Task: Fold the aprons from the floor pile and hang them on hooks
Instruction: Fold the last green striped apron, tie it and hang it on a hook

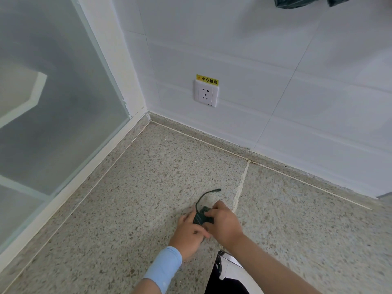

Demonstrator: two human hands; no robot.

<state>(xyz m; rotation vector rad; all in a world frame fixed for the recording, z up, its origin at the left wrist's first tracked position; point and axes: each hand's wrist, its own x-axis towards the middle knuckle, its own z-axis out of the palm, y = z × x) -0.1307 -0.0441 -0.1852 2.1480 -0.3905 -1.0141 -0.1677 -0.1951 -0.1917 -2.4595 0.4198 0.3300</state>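
A small dark green apron (201, 217), folded into a tight bundle, lies on the speckled stone floor (148, 177). One thin dark strap (206, 194) curls away from it toward the wall. My left hand (188, 234), with a light blue sleeve on the forearm, grips the bundle's left side. My right hand (222, 224) presses on its right side with fingers curled over the cloth. Most of the bundle is hidden under both hands. At the top right edge, dark green cloth (297, 2) hangs against the wall; its hook is out of view.
White tiled wall (275, 71) meets the floor just beyond the hands, with a white power socket (206, 95) under a yellow warning label. A frosted glass panel (48, 107) closes the left side. My dark trousers and a white shoe (231, 266) are at the bottom.
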